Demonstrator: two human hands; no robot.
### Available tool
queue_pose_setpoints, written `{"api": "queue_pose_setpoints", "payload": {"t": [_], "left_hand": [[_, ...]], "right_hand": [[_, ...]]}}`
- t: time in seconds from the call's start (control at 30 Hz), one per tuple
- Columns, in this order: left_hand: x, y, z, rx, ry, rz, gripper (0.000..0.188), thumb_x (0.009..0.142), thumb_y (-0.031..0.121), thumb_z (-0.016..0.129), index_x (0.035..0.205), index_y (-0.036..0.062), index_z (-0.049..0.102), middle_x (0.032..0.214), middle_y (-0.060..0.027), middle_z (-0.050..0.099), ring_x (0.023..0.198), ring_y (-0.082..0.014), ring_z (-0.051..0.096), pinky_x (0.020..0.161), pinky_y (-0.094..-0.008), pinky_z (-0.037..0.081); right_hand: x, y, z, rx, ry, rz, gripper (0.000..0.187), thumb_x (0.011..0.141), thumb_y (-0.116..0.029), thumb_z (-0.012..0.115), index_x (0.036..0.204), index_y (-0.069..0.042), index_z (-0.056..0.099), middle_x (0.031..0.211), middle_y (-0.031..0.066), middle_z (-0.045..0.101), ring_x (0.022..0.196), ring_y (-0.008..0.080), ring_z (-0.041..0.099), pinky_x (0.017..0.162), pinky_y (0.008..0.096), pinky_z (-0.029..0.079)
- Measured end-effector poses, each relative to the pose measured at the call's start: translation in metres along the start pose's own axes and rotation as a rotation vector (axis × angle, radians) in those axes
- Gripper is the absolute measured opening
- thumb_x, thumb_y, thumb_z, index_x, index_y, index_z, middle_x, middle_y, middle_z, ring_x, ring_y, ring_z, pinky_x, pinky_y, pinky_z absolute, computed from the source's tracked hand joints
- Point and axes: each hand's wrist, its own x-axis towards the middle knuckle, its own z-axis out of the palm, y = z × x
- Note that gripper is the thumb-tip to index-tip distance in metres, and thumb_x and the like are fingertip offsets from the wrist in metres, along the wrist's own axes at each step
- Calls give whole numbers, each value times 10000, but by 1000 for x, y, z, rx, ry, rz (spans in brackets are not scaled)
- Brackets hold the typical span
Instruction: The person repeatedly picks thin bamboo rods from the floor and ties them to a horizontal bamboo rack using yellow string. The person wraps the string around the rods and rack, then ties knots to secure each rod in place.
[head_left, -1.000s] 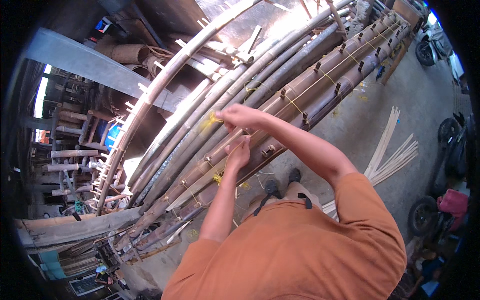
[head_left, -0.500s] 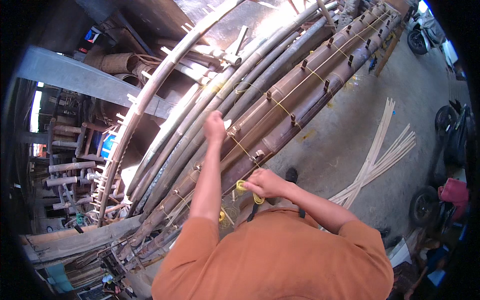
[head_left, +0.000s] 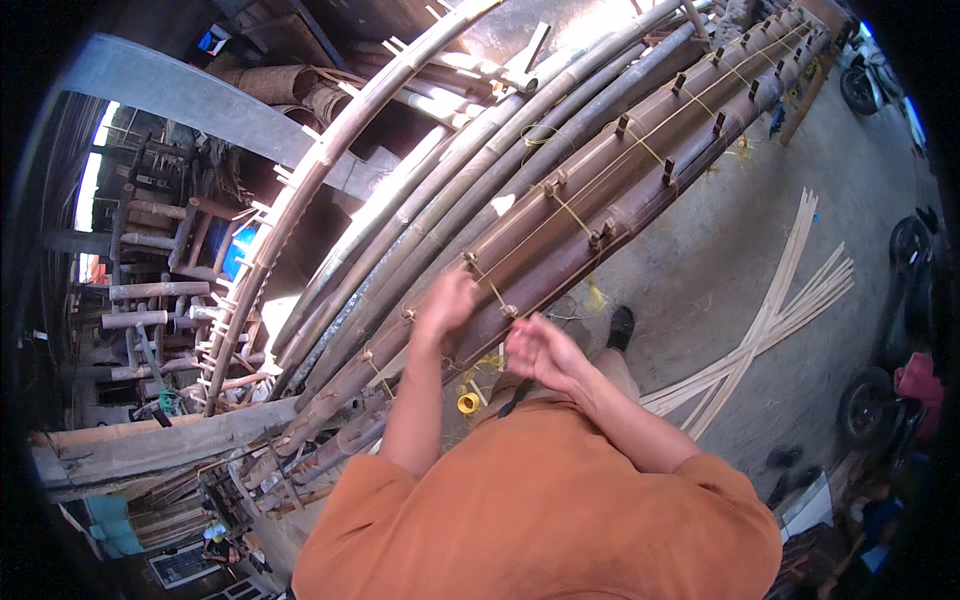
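Over the near part of a pair of long brown bamboo poles [head_left: 530, 265], both my hands are close together. My left hand [head_left: 448, 303], slightly blurred, has its fingers curled in beside the far pole; what they grip is hidden. Just off the near pole is my right hand [head_left: 545, 352], fingers curled, any held thing too small to make out. Between the hands a yellow cord [head_left: 490, 285] spans the two poles, tied around short pegs [head_left: 510, 312] at its ends. A yellow tuft of cord [head_left: 596, 297] hangs below the near pole.
More bamboo poles [head_left: 440, 190] lie beyond, with a curved pegged one [head_left: 325, 155] at their left. A yellow roll [head_left: 468, 402] is near my body. Pale split strips [head_left: 770, 330] lie on the floor at right, near wheels [head_left: 865, 408].
My left hand has come down and nearer, beside the far pole. The right hand has moved up and right toward the peg; the yellow hank it held no longer shows in it.
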Motion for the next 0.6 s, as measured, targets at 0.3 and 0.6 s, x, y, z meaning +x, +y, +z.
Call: {"api": "queue_pose_setpoints", "payload": {"t": [0.3,0.6], "left_hand": [[-8,-17,71,22,502,74,325,935,334,530,1157,108,601,1074,-195,659,1030,-369,614,869,-518,343],[-21,18,27,-59,273,-170,367,987,371,411,1024,129,685,887,-174,680,890,-345,650,861,-515,310]], "right_hand": [[89,-16,169,-1888,-8,-687,530,973,-479,356,903,-51,662,991,161,612,986,244,561,927,442,387],[45,-66,164,-1337,-440,-335,464,1009,-328,445,704,-2,570,578,12,492,586,82,456,568,286,426]]}}
